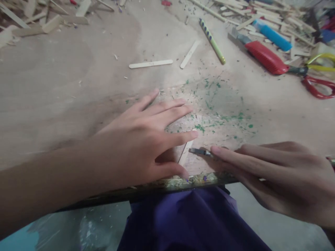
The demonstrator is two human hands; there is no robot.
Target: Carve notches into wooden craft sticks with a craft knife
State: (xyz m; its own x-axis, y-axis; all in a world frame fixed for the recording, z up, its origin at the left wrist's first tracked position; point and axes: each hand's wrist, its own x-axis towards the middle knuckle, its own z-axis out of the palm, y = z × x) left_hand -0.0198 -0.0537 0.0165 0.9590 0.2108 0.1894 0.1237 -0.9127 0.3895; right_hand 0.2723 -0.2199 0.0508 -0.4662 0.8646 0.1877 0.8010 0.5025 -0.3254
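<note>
My left hand (154,134) lies spread on the wooden table, fingers stretched out. Its index fingertip presses the upper end of a wooden craft stick (186,150), and the thumb rests at the stick's lower end near the table edge. From the right, my right hand (277,174) grips a slim craft knife (200,151) between thumb and fingers. The knife's metal tip meets the stick's right side at about mid-length; most of its handle is hidden in the hand.
Beyond the hands lie two loose craft sticks (151,64) (190,54) and a dotted pencil (212,41). A red-handled cutter (267,57), a blue tube (272,35) and scissors (318,87) lie at right. Wood scraps (49,21) pile up at the back; green shavings (217,120) litter the tabletop.
</note>
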